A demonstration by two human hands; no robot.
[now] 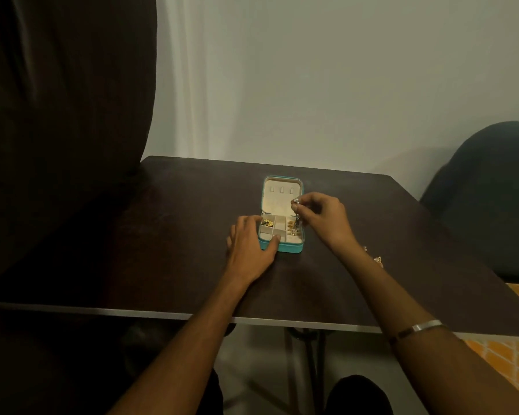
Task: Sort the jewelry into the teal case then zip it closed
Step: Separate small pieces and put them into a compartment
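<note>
Teal case (282,248) open on desk, lid upright at rear, cream lining with three small tabs. Gold pieces (266,223) in rear-left compartment; gold rings (293,229) in right-side slots. Small silvery piece (296,201) raised above case's right side. More jewelry (377,260) lying well right of case.

We see a teal case (282,248) with a cream lining; its compartments hold gold pieces (266,223). The desk (174,235) is dark brown with a pale front edge. The wall (342,85) is off-white. We note a dark brown curtain (57,115) at left, a dark blue-grey chair (492,190) at right, a silver bangle (426,326), and an orange cloth (516,357) with a grid pattern.
</note>
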